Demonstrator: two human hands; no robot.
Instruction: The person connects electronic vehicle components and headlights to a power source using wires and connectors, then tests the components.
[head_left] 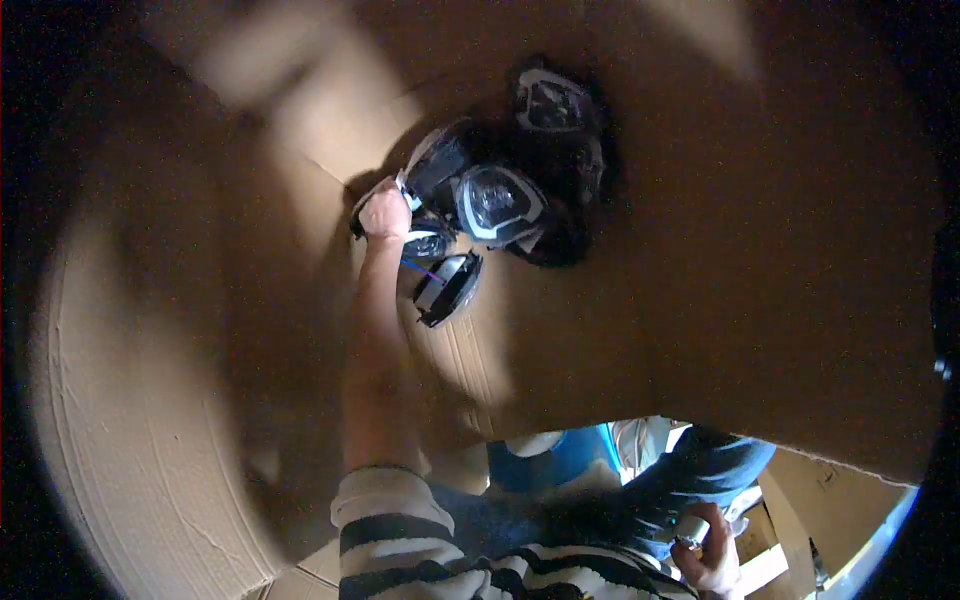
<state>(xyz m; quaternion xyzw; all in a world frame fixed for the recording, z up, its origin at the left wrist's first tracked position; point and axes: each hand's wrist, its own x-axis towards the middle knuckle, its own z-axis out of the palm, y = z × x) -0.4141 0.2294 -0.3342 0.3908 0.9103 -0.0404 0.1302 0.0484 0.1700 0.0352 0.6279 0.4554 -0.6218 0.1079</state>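
Observation:
My left hand (386, 212) reaches deep into a large cardboard box, its fingers closed at a black housing with a pale edge; the grip itself is partly hidden. Beside it lie several black units with clear, glossy faces, among them one with a pale frame (498, 205) and another farther back (556, 102). Just below the left hand, a black and grey unit (448, 289) lies tilted, with thin blue and pink wires running to it. Outside the box, low on the right, my right hand (712, 560) pinches a small whitish cylindrical piece (691, 530).
Tall cardboard walls (760, 280) surround the units, and the near wall ends in a cut edge (800, 455). Beyond that edge are a blue container (560, 462), my jeans-clad leg (690, 475) and another cardboard box (850, 500). Shadows darken much of the box.

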